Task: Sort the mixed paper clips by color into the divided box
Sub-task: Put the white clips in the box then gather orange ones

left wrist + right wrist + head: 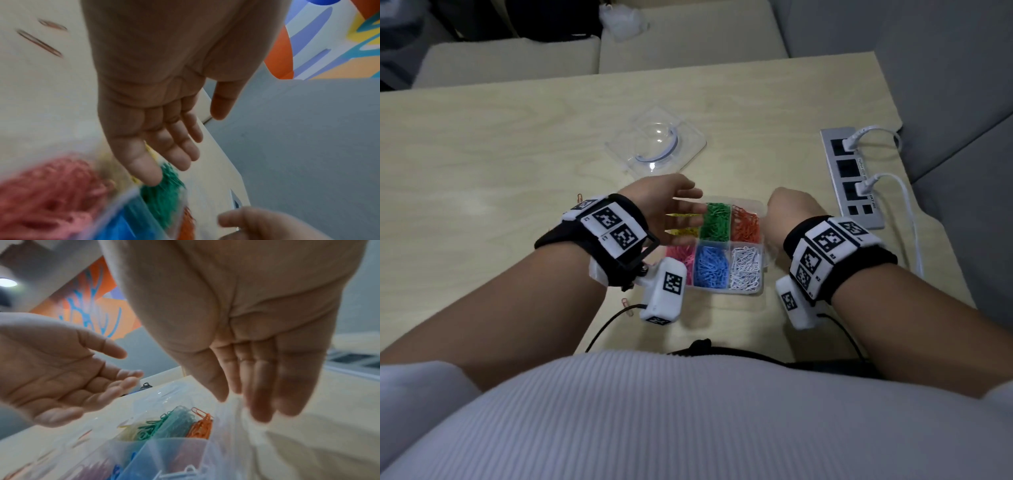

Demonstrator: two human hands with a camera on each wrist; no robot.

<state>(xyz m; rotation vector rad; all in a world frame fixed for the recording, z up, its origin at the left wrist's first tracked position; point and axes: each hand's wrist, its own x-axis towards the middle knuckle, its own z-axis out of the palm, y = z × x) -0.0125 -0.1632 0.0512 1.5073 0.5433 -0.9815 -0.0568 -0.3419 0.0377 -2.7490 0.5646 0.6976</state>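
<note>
A clear divided box (726, 292) stands mid-table with its compartments sorted: yellow clips (685, 232), green clips (715, 222) and orange clips (745, 224) behind, pink clips (681, 255), blue clips (711, 265) and white clips (745, 269) in front. My left hand (674, 205) hovers over the box's left side, fingers straight and apart, holding nothing; the left wrist view shows its bare palm (160, 126). My right hand (792, 212) is at the box's right wall. In the right wrist view its fingers (259, 378) point straight down, empty.
Loose clips lie on the table left of the box (579, 197) and near my left wrist (625, 303). A clear lid (655, 142) sits behind the box. A power strip (851, 178) with white cables lies along the right table edge.
</note>
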